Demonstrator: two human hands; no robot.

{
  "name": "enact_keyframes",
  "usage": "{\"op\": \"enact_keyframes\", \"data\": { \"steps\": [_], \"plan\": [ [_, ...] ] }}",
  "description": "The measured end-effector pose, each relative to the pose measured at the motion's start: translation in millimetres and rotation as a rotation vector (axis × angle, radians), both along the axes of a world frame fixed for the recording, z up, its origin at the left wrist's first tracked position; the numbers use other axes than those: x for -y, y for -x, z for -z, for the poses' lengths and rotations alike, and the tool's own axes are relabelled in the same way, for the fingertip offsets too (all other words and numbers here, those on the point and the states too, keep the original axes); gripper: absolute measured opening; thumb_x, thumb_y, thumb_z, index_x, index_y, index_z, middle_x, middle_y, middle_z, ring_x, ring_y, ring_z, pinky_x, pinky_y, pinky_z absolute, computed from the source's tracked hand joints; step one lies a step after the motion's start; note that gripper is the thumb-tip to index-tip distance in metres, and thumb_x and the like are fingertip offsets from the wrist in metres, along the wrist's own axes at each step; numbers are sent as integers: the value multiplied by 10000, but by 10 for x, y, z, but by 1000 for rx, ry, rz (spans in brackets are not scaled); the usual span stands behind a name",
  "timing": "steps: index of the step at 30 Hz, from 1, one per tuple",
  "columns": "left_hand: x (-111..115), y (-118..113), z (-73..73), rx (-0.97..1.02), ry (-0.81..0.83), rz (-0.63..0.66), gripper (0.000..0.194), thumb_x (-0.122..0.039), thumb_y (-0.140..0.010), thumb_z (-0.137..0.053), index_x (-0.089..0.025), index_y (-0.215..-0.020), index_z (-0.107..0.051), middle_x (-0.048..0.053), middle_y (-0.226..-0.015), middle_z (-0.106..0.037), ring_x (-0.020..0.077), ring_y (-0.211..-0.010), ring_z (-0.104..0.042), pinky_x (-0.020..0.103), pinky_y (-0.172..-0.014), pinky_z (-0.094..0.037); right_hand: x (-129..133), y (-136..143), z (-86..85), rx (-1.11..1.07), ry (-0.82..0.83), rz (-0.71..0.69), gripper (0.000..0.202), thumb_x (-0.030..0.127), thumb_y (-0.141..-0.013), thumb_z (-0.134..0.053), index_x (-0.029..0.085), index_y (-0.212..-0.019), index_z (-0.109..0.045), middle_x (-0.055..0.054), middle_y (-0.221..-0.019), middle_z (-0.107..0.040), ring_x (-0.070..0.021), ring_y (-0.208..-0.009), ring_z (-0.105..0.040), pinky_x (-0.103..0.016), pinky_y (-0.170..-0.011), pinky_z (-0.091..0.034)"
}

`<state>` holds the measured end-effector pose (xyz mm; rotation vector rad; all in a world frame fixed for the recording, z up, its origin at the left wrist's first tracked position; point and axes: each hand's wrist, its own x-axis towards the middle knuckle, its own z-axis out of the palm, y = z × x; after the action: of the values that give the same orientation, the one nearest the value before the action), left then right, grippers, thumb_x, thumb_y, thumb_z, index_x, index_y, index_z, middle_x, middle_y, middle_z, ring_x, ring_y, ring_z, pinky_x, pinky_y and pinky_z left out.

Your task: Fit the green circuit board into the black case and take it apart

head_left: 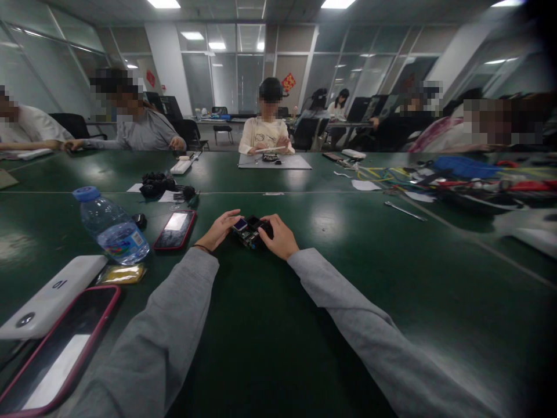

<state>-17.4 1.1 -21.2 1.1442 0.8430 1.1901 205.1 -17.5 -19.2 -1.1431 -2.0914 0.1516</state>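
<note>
A small black electronic device (247,233) with a little screen and exposed circuit board lies on the green table between my hands. My left hand (216,231) is at its left side, fingers stretched out, the fingertips touching or very near the screen's edge. Around the right part of the device, the fingers and thumb of my right hand (281,237) are bent and closed on a black portion. The fingers partly hide that side, so its details cannot be made out.
To the left stand a tilted-looking water bottle (115,226), a red-edged phone (175,230), a white power bank (54,296) and a larger pink-edged phone (65,354). A metal tool (404,211) and tangled cables (435,180) lie right. Several people sit around the table (270,348).
</note>
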Motion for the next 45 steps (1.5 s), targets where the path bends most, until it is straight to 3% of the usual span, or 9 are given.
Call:
{"op": "enact_keyframes", "data": {
  "steps": [10,28,39,45],
  "plan": [
    [54,-36,-76,-21,25,-13,528,-259,-709,-714,-155,-1200,-552,108,-1136,-639,196,-1036,-590,383,-987,-387,-97,-15,99,-75,23,53,265,368,-911,-456,207,-1118,-495,-70,-1093,-552,-210,-967,-560,-355,-871,-465],
    [103,-46,-112,-47,-1,19,646,-182,-628,-766,-163,-1230,-534,109,-1149,-625,216,-1092,-564,428,-1030,-355,-99,-36,87,-71,-10,115,308,441,-931,-435,196,-1105,-502,-89,-1074,-528,-229,-968,-553,-367,-857,-479],
    [93,-52,-109,-27,0,5,618,-178,-624,-768,-153,-1203,-554,100,-1102,-645,210,-1067,-572,417,-1019,-359,-128,-46,138,-85,2,107,328,439,-884,-524,201,-1108,-500,-88,-1069,-519,-237,-994,-546,-381,-876,-472],
    [55,-37,-76,21,18,4,516,-239,-692,-728,-144,-1175,-576,101,-1079,-658,185,-989,-600,372,-971,-390,-169,-81,188,-69,60,63,474,320,-770,-670,214,-1184,-465,-91,-1089,-494,-249,-1015,-534,-405,-885,-477]
  ]
}}
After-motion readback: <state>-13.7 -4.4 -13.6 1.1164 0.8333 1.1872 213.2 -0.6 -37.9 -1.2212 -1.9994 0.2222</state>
